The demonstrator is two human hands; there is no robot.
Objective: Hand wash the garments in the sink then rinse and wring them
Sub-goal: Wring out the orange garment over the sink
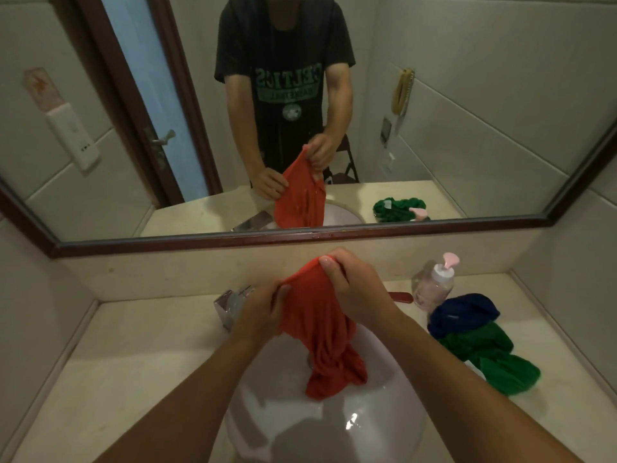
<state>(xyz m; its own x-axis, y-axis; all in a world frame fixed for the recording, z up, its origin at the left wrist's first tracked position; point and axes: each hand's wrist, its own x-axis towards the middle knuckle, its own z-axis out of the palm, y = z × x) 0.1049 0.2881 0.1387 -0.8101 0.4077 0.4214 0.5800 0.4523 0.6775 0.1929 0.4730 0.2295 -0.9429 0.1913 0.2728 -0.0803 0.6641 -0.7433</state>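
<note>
The big mirror [434, 111] is filling the upper half of the view. In it, a person's dark T-shirt [283, 61] is showing the word "CELTICS" reversed; the smaller line below it is too blurred to read. The beige counter [133, 345] is lying under the mirror, with the white sink [367, 429] set in its middle.

The red garment [320, 329] is hanging over the sink, wet-looking and wrinkled, and its twisted lower end is touching the basin near the drain. The right hand [354, 289] is gripping its top edge with curled fingers at 12 o'clock. The left hand [263, 312] is pinching the cloth just beside it, at 10 o'clock from the basin.

At 3 o'clock from the sink, a green garment [494, 362] and a blue garment [464, 312] are lying bunched together on the counter. A clear pump bottle [434, 282] with a pink spout is standing behind them at 1 o'clock. The chrome faucet [230, 305] is partly hiding behind the left hand.
</note>
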